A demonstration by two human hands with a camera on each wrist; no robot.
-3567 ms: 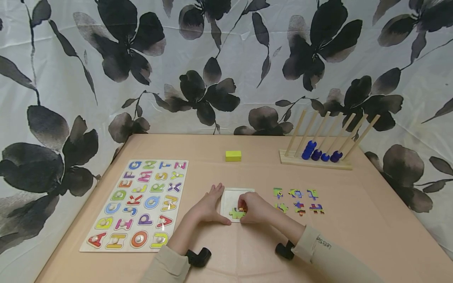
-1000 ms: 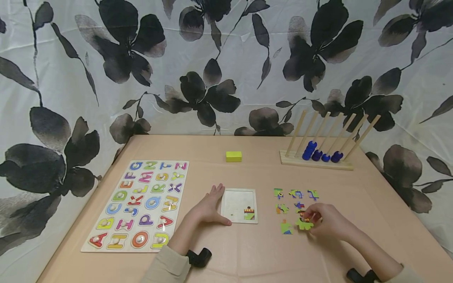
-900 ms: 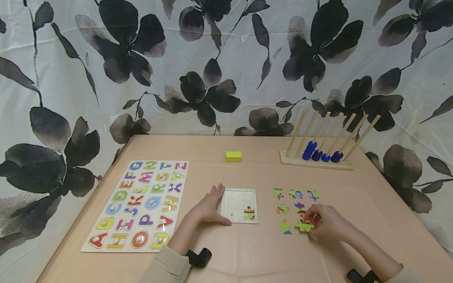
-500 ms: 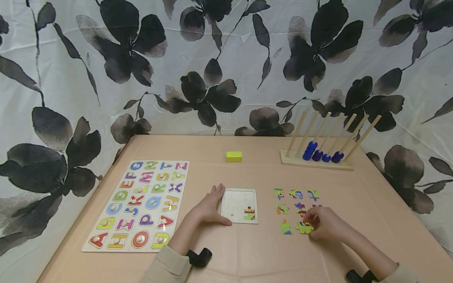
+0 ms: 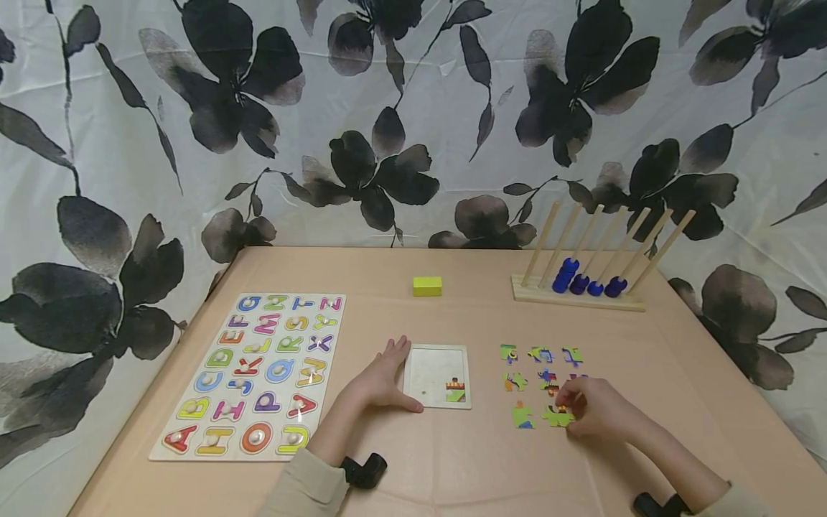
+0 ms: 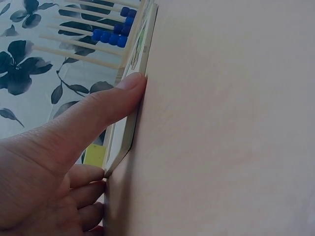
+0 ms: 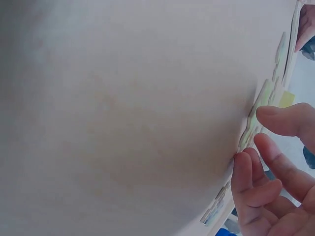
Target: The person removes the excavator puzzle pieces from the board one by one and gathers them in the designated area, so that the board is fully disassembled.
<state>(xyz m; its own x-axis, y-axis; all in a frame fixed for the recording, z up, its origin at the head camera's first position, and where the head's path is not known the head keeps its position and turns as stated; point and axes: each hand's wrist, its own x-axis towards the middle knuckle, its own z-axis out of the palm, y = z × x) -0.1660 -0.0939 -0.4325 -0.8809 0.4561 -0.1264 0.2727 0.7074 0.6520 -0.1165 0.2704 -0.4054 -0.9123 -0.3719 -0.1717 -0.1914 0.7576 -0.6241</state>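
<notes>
My right hand pinches the edge of a green jigsaw piece low over the table, in the nearest row of pieces. In the right wrist view its thumb and index fingertips meet the green piece. My left hand braces a white puzzle tray, fingers spread along its left side. The left thumb lies straight against the tray's near edge. One piece with a small figure sits in the tray's near right corner. More jigsaw pieces lie right of the tray; one is partly hidden behind my right hand.
An alphabet board with knobbed letters lies at the left. Behind the tray is a yellow block. A wooden abacus with upright rods and blue beads stands at the back right, before a floral cloth.
My right hand has gone from the tray to the loose pieces, taking the green piece out. Since then the piece has lowered and shifted slightly right. My left hand stays at the tray.
</notes>
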